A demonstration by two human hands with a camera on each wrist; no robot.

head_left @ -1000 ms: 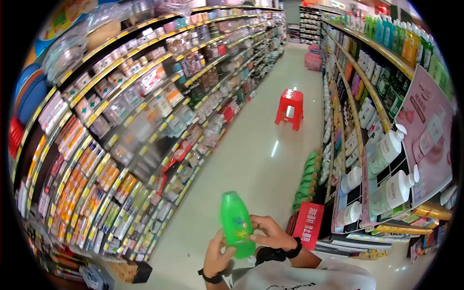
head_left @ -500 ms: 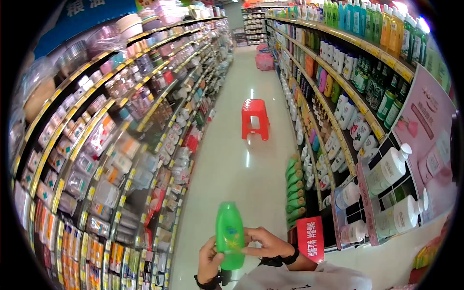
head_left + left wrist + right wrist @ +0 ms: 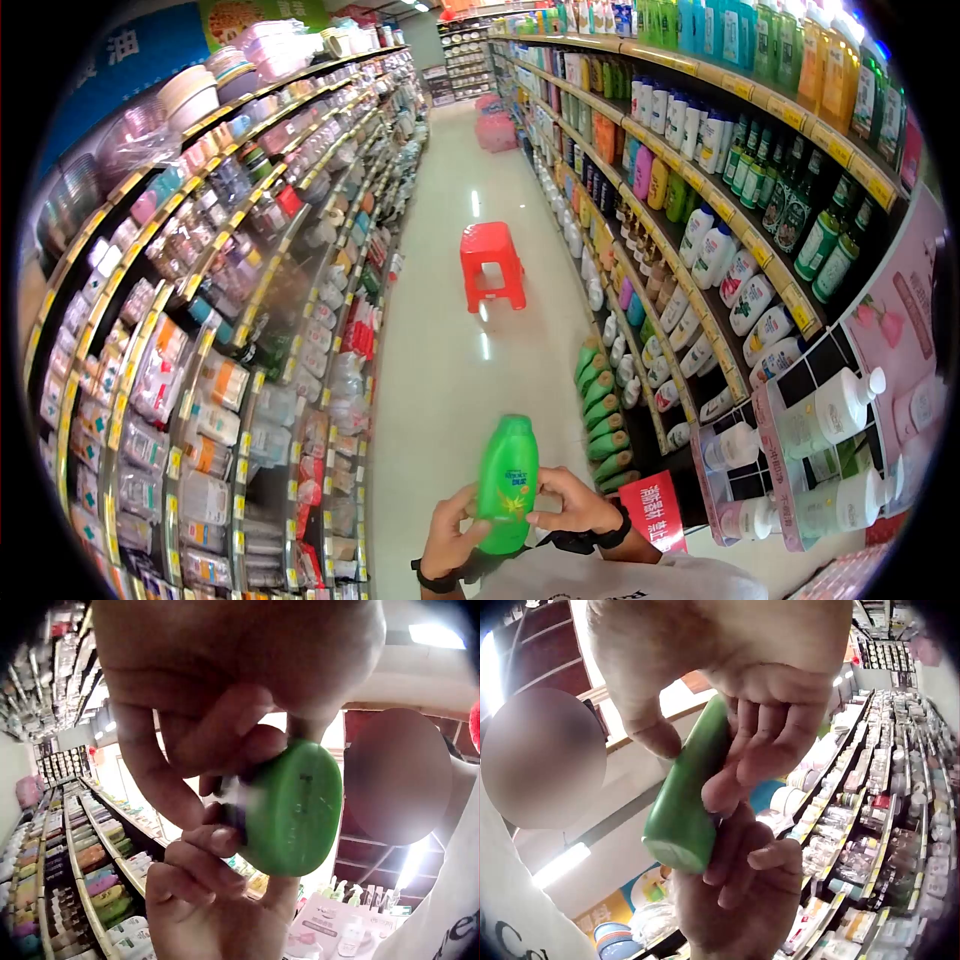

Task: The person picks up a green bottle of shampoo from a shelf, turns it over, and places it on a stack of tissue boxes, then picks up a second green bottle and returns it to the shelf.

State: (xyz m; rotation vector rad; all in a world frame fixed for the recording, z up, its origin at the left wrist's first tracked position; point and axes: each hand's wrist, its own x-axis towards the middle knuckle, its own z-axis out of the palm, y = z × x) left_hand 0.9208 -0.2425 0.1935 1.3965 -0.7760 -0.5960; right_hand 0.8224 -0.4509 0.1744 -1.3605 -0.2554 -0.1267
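Observation:
A green shampoo bottle [image 3: 507, 490] with a yellow flower print stands nearly upright before the person's body, front label facing up toward the head camera. The left hand [image 3: 452, 538] grips its left side, thumb on the front. From the other side the right hand [image 3: 580, 503] pinches it, its thumb also on the front face. In the left wrist view the flat base of the bottle [image 3: 296, 810] shows, with the fingers of both hands behind it. The right wrist view shows the bottle [image 3: 690, 795] between both hands, their fingers meeting along its back.
A red stool [image 3: 492, 266] stands in the aisle. Shelves of packaged goods [image 3: 200, 400] line the left, shelves of bottles [image 3: 720, 245] the right. Near the right hand are a red sign [image 3: 653, 512], several green packs [image 3: 604, 415] and a rack with white pump bottles [image 3: 825, 412].
The head view has turned to the right, so the stool and shelves shift left in it. Both hands keep hold of the bottle, which now leans slightly to the right.

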